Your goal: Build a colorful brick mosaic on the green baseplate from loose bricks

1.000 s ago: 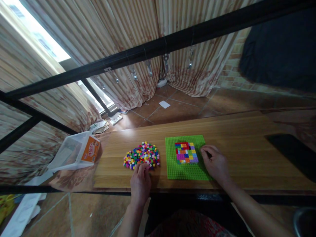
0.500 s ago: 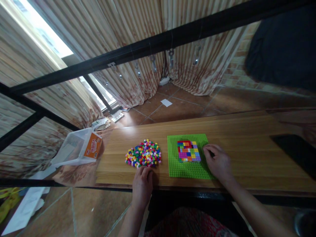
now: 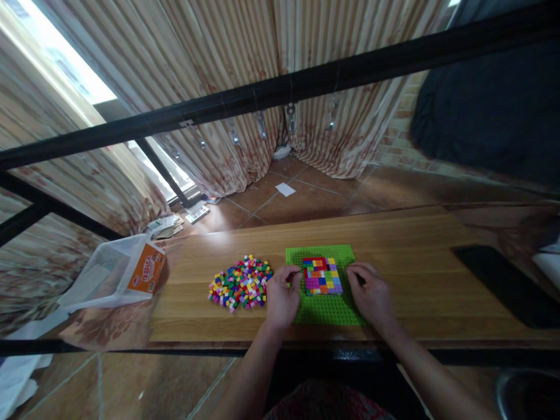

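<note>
A block of many-coloured toy bricks (image 3: 322, 276) stands on a green studded baseplate (image 3: 326, 312). My left hand (image 3: 283, 294) is over the plate's left edge, thumb and forefinger pinched close to the block's left side; what they hold, if anything, is too small to make out. At the plate's right edge, my right hand (image 3: 371, 293) has its fingers curled together near the block's right side, and I cannot see what is between them. A heap of loose small bricks (image 3: 242, 283) lies just left of my left hand.
A clear plastic box (image 3: 111, 274) with an orange label stands left of the wooden board (image 3: 406, 262). Toward the right end lies a dark flat object (image 3: 503, 283). A black metal bar (image 3: 262, 99) crosses beyond the table, in front of striped curtains (image 3: 210, 52).
My left hand has moved right, from the front of the brick heap to the left side of the block. My right hand stays by the plate's right edge. The camera view has shifted slightly.
</note>
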`<state>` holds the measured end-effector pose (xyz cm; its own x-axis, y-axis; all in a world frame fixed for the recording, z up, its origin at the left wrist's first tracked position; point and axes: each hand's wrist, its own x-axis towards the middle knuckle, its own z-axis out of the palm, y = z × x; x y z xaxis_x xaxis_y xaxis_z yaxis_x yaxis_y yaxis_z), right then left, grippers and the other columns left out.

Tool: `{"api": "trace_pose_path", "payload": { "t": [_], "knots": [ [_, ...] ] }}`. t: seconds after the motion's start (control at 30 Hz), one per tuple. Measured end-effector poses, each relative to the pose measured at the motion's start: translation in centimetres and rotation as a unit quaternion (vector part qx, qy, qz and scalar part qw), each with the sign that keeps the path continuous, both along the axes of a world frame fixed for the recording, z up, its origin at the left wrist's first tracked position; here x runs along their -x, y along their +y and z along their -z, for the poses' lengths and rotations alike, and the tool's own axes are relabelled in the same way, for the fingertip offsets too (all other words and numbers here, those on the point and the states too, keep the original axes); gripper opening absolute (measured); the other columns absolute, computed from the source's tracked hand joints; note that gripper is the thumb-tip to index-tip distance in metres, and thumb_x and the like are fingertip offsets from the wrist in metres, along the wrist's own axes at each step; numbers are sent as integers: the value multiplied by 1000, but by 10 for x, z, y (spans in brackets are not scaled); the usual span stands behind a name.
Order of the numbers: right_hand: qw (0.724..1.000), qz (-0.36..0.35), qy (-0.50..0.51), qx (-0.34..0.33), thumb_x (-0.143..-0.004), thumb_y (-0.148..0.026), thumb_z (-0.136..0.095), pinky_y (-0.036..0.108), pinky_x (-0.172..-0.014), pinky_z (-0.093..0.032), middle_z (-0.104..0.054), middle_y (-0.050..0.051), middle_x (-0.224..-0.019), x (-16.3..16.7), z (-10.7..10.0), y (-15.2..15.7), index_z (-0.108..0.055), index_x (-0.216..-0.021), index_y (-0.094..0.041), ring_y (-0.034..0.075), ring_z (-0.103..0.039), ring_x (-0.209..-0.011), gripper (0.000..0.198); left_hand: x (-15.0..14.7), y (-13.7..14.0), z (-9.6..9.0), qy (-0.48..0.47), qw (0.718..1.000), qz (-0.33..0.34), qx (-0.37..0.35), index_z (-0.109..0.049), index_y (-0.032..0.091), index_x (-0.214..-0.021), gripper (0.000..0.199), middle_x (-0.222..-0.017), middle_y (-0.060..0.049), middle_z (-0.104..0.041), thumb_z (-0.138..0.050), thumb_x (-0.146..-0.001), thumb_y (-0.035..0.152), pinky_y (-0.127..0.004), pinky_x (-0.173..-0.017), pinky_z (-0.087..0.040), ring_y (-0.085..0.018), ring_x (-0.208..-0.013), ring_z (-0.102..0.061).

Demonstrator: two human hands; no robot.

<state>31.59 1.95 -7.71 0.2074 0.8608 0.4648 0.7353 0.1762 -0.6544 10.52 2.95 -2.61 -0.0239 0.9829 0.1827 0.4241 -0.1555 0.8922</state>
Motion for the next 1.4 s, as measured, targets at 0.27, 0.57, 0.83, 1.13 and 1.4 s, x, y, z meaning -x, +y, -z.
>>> {"api": "trace_pose_path", "payload": {
  "t": [0.27, 0.57, 0.83, 1.13, 1.4],
  "knots": [
    [1000, -7, 5, 3, -90, -33, -47, 38, -79, -50, -67, 9, -90, 0, -2, 1, -65, -82, -20, 21, -62, -85, 24, -7, 12, 13, -59, 998, 9, 22, -71, 21, -83, 10, -84, -3, -70, -62, -78, 23, -28, -75, -51, -16, -78, -64],
    [1000, -6, 6, 2, -90, -32, -47, 37, -80, -49, -67, 8, -90, 1, -1, 1, -65, -80, -20, 21, -61, -86, 24, -12, 20, 11, -170, 981, -27, 94, -67, 16, -72, 10, -70, 0, -65, -69, -65, 22, -24, -65, -47, -12, -66, -58],
    [1000, -7, 3, 3, -90, -32, -47, 37, -79, -50, -67, 8, -89, 1, -2, 0, -65, -81, -20, 21, -62, -85, 24, -21, 27, 4, -326, 918, -56, 220, -62, 14, -70, 21, -54, 5, -56, -70, -51, 19, -20, -49, -37, -6, -47, -47],
    [1000, -10, -4, -13, -90, -35, -47, 37, -76, -50, -67, 8, -88, -1, 3, 1, -65, -79, -20, 21, -61, -83, 25, -25, 25, 5, -335, 914, -68, 217, -61, 15, -62, 17, -50, 4, -54, -71, -49, 22, -22, -49, -36, -7, -46, -47],
    [1000, -12, -16, -16, -90, -38, -47, 38, -76, -50, -66, 8, -89, -4, 12, 2, -64, -81, -19, 22, -61, -83, 27, 2, 5, 1, -233, 963, -59, 121, -65, 16, -69, 8, -65, 1, -63, -65, -61, 17, -23, -63, -44, -11, -63, -56]
  ]
}}
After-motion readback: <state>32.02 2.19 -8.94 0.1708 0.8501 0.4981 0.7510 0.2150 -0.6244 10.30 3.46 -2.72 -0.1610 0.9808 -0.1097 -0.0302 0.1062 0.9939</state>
